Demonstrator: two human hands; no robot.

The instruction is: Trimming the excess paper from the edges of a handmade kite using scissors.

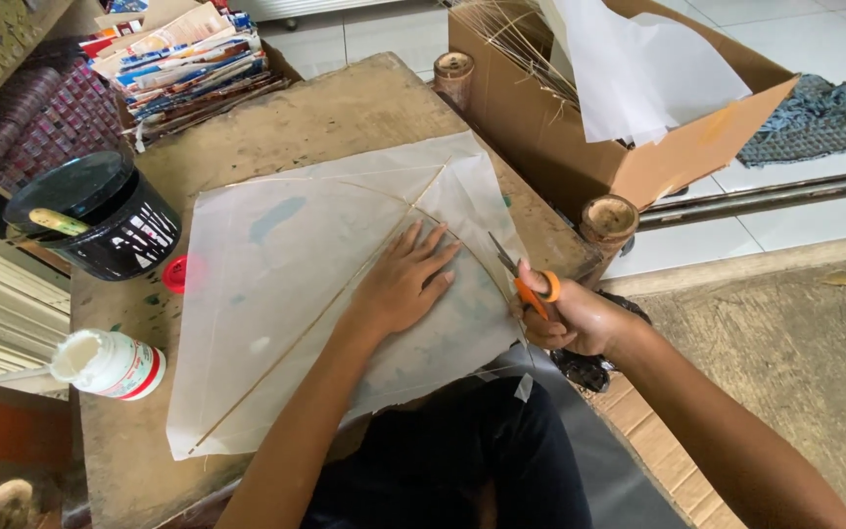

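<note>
Fingers of L hand spread flat on paper kite, R hand clenching scissors at kite edge

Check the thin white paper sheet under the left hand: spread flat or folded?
Spread flat: the thin white paper sheet lies open across the table, pressed by the left hand.

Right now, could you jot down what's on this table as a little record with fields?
Surface: worn wooden table
Main item: thin white paper sheet with slim sticks, lying flat
Left hand: pressed flat on the sheet
Right hand: holding orange-handled scissors at the sheet's right edge
Left side: black bucket, white jar on its side
Behind: cardboard box holding white paper
</note>
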